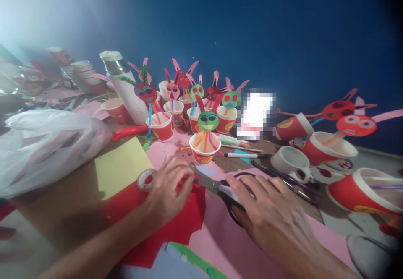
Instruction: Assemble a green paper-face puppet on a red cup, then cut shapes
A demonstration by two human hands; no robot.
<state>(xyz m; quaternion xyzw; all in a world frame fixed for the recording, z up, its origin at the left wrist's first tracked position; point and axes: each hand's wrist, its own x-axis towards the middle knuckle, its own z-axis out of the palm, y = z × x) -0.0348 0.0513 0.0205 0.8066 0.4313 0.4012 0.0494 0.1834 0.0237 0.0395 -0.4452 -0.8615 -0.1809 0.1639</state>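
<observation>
My right hand (270,205) grips a pair of black-handled scissors (206,181), with the fingers through and around the handles. The blades point left toward my left hand (168,186). That hand is closed in a pinch, and a small piece of red paper (186,177) shows by its fingertips, close to the blade tips. Below lies a large sheet of red paper (185,224) with a cut, uneven edge. It rests partly over pink paper (226,249). A white roll of tape (145,180) sits beside my left hand.
Paper cups with rabbit-like paper faces stand ahead, the nearest cup (204,155) just beyond the scissors. At right are a white mug (289,163), pens (245,155) and more cups (365,191). A plastic bag (53,144) and yellow paper (122,165) lie left.
</observation>
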